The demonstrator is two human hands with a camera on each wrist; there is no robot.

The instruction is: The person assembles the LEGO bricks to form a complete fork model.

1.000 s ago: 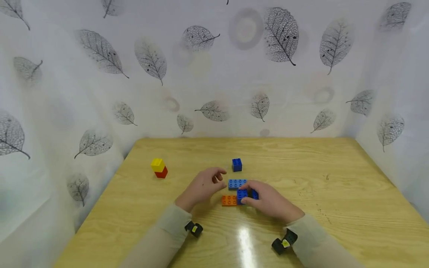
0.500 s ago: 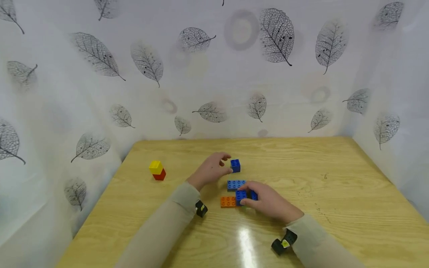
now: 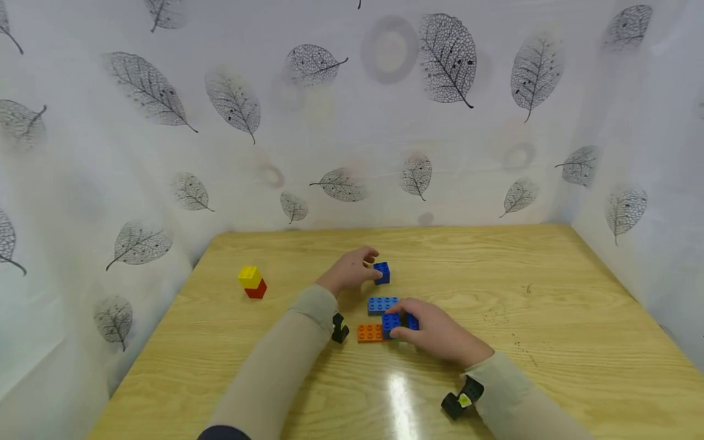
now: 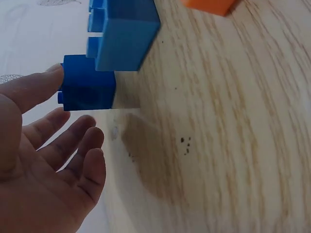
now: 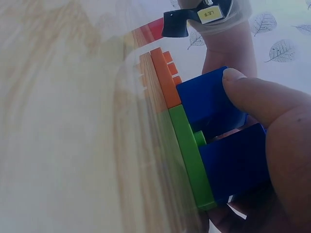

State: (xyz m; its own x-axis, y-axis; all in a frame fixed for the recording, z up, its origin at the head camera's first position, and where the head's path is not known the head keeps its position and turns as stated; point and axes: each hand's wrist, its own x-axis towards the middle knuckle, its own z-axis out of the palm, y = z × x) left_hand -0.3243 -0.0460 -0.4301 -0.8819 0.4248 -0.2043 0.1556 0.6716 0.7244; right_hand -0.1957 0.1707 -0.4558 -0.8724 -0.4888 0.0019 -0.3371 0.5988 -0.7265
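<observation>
My right hand (image 3: 434,333) pinches a dark blue toy building brick (image 3: 390,325); the thumb lies on its near face. That brick spans the joint between a flat orange brick (image 3: 370,333) and a flat green brick (image 5: 187,153). A second dark blue brick (image 5: 235,160) sits on the green one, partly covered by the hand. Farther back, my left hand (image 3: 351,270) reaches beside another dark blue brick (image 3: 383,272). Its thumb tip overlaps this brick, while the other fingers stay loosely bent and apart from it in the left wrist view.
Between the hands lies a lighter blue brick (image 3: 382,305). At the left of the wooden table (image 3: 522,269), a yellow brick (image 3: 250,277) sits on a red brick (image 3: 256,289). A white leaf-patterned cloth (image 3: 341,140) hangs behind and at the sides.
My left hand has moved away from beside the lighter blue brick, forward to the far dark blue brick. The right hand keeps its pinch in the same place.
</observation>
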